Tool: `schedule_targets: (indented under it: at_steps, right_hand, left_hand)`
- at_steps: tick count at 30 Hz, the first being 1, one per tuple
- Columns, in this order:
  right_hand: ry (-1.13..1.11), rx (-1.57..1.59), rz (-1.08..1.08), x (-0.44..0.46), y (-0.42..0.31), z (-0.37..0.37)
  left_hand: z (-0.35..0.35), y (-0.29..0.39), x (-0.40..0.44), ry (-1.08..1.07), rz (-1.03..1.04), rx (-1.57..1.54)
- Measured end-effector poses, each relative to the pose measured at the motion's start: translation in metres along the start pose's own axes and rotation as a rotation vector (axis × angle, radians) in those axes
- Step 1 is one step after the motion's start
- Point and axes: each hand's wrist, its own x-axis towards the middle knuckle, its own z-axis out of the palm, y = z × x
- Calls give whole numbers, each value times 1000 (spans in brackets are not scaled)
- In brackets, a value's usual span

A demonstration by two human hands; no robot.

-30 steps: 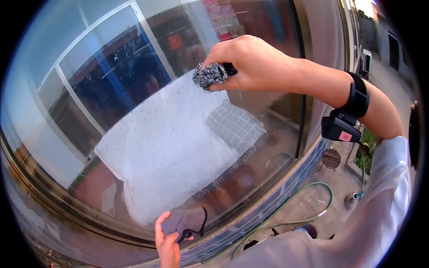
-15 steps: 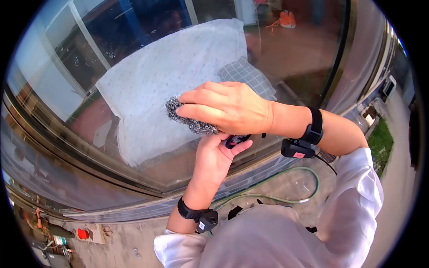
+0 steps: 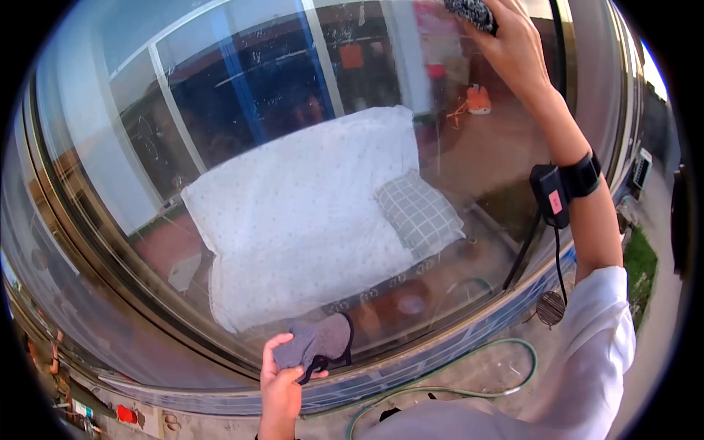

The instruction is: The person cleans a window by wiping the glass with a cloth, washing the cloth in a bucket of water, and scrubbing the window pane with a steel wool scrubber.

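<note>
My right hand is raised to the upper right of the window pane, its fingers closed around a black-and-white speckled, fuzzy scrubbing pad. The pad is cut off in part by the top of the view, and I cannot tell whether it touches the glass. Low in front of the window, my left hand pinches a grey cloth with black edging between thumb and fingers. Behind the glass, a white dotted cover lies over a seat with a grey checked cushion on it.
A green hose lies looped on the concrete below the window sill. At the lower left are a red object and part of another person. A round drain grate sits by my right arm.
My right hand has moved up and right with the scrubbing pad, away from my left hand. My left hand has dropped lower and left, and the grey cloth now shows spread out.
</note>
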Motion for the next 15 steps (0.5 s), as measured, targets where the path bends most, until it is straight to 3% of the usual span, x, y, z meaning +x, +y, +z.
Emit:
schedule_targets:
  at_steps: [1, 4, 6, 8, 10, 12, 14, 15]
  right_hand:
    - [59, -63, -24, 7, 12, 6]
    - [-198, -5, -313, -34, -23, 8]
    - [-378, 116, -393, -69, -51, 1]
    - [-275, 39, -449, -66, -36, 5]
    - [-116, -75, -366, -28, -12, -3]
    - [-67, -138, -194, -6, 15, -2]
    - [-190, -128, -418, -22, 6, -13]
    - [-184, -142, -415, -21, 9, -15]
  left_hand:
    - [-6, -4, -4, -23, 12, 1]
    - [-29, -17, -14, -9, -41, -3]
    - [-44, -25, -23, 84, -54, 18]
    - [-45, -17, -35, 82, -110, 15]
    - [-52, -18, -38, 92, -162, 20]
    - [-62, -25, -29, 74, -58, 22]
    - [-73, -24, -28, 57, -81, 29]
    - [-74, -24, -21, 43, -76, 34]
